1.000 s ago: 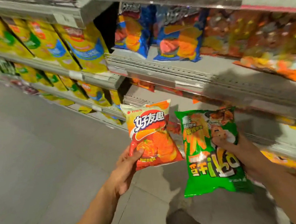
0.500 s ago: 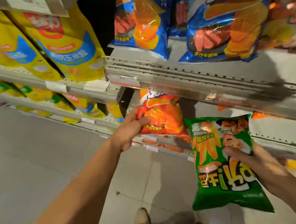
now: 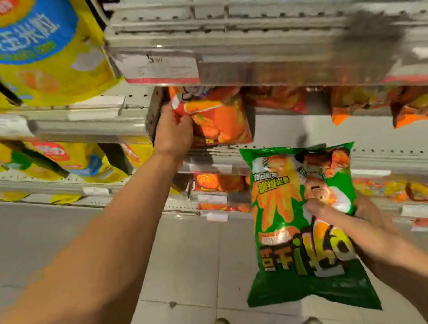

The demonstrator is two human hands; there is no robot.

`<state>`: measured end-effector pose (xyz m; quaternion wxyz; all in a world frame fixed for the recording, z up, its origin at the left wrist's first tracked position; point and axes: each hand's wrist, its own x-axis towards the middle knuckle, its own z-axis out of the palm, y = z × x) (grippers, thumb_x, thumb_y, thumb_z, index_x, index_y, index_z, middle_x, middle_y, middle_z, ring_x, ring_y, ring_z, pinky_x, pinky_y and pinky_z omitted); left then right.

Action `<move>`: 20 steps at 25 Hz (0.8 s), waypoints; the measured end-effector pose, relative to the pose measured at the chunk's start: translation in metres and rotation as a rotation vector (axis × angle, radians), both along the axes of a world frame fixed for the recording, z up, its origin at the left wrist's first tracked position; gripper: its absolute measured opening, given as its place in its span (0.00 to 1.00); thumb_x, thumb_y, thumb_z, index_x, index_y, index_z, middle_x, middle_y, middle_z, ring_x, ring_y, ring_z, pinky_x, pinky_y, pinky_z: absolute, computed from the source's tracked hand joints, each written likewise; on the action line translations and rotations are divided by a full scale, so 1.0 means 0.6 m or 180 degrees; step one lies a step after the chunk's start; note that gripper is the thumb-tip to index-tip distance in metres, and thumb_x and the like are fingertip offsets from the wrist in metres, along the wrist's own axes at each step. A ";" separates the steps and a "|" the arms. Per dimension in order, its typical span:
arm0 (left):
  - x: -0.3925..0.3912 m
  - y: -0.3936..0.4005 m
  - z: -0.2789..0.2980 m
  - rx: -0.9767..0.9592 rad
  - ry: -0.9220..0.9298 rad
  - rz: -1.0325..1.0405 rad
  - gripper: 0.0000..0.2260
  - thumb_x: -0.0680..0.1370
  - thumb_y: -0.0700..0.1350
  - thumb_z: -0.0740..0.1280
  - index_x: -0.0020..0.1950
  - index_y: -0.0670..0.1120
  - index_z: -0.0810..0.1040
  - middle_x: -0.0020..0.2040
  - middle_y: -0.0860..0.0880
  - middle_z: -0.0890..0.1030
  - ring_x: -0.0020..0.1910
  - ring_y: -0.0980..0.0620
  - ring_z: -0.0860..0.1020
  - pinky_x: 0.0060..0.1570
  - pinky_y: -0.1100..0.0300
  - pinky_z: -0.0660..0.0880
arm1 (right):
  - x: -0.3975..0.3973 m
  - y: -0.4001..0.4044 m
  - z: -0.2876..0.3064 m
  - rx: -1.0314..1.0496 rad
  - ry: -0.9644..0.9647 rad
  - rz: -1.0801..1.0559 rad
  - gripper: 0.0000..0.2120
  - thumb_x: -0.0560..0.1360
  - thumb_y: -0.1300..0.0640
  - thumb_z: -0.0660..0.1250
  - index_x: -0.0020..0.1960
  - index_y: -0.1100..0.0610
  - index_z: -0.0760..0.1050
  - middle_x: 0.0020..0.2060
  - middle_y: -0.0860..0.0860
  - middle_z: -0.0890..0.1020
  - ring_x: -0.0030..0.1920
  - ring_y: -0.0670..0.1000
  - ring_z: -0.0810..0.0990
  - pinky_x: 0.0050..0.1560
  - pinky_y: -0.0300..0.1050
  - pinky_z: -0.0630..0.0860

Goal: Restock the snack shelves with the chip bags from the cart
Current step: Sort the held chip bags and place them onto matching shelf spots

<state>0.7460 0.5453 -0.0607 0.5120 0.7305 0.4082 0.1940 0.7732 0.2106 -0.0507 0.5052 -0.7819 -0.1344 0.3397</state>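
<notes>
Left hand [image 3: 173, 129] curled round the left edge of one orange chip bag [image 3: 219, 119], standing on the middle shelf [image 3: 311, 127] at its left end. Right hand [image 3: 357, 227] pinching one green chip bag [image 3: 297, 221], thumb on front, upside down, off the shelves. Three more orange bags [image 3: 417, 105] along the same shelf; yellow bags [image 3: 26, 50] left.

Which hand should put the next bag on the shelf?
Probably the right hand. It already grips the green bag, out in front of the shelves. The left hand is busy gripping the orange bag at the shelf.
</notes>
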 end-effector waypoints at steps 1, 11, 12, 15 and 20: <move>0.003 -0.001 -0.005 0.0173 0.0124 0.0013 0.13 0.81 0.39 0.62 0.65 0.41 0.74 0.59 0.41 0.82 0.60 0.44 0.80 0.63 0.49 0.74 | -0.006 -0.001 -0.005 0.0006 -0.0024 -0.0044 0.34 0.58 0.31 0.73 0.60 0.45 0.77 0.45 0.32 0.85 0.45 0.31 0.82 0.44 0.26 0.75; -0.083 -0.140 -0.011 0.2429 -0.0437 -0.0597 0.22 0.80 0.42 0.65 0.75 0.42 0.70 0.69 0.37 0.69 0.69 0.41 0.68 0.71 0.54 0.65 | -0.032 -0.027 -0.013 0.0724 0.0686 -0.0688 0.23 0.68 0.47 0.79 0.61 0.44 0.78 0.55 0.51 0.87 0.54 0.55 0.87 0.49 0.50 0.84; -0.075 -0.140 -0.010 0.2534 -0.0330 -0.0829 0.23 0.80 0.41 0.65 0.75 0.41 0.70 0.70 0.35 0.68 0.70 0.39 0.67 0.71 0.51 0.66 | -0.030 -0.030 -0.013 0.0721 0.0672 -0.0717 0.24 0.69 0.47 0.79 0.63 0.46 0.78 0.56 0.51 0.86 0.56 0.55 0.86 0.54 0.55 0.82; -0.058 -0.132 -0.007 0.2659 0.0234 -0.1119 0.26 0.81 0.43 0.65 0.78 0.43 0.66 0.74 0.33 0.64 0.74 0.35 0.64 0.72 0.44 0.66 | -0.026 -0.036 -0.011 0.0787 0.0738 -0.0897 0.27 0.67 0.46 0.77 0.64 0.48 0.77 0.57 0.53 0.86 0.58 0.58 0.85 0.64 0.62 0.76; -0.057 -0.130 -0.004 0.3111 0.1395 -0.1324 0.36 0.80 0.52 0.63 0.83 0.48 0.49 0.81 0.38 0.53 0.80 0.40 0.54 0.78 0.48 0.58 | -0.025 -0.051 0.005 0.0891 0.0805 -0.0926 0.27 0.66 0.49 0.75 0.64 0.51 0.76 0.56 0.56 0.86 0.53 0.58 0.86 0.52 0.55 0.84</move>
